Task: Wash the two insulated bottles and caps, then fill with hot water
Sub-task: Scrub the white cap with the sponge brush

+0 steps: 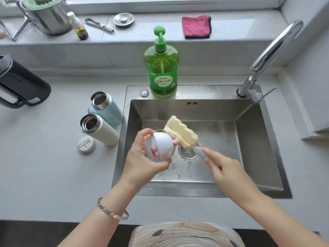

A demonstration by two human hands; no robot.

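Over the steel sink point(252, 139), my left hand point(142, 161) grips a white bottle cap point(160, 147) with a red mark. My right hand point(226, 168) holds the grey handle of a sponge brush point(181, 133), whose yellow sponge head rests against the cap's far side. Two open insulated bottles stand on the counter left of the sink: a light blue bottle point(106, 107) and a white bottle point(98, 129). A second white cap point(86, 144) with a brown pattern lies in front of them.
A green dish soap pump bottle point(162, 68) stands on the sink's back rim. The chrome faucet point(272, 56) rises at the right. A black kettle point(19, 82) sits far left. On the sill are a pink cloth point(196, 26), a steel pot, a spray bottle and a drain plug.
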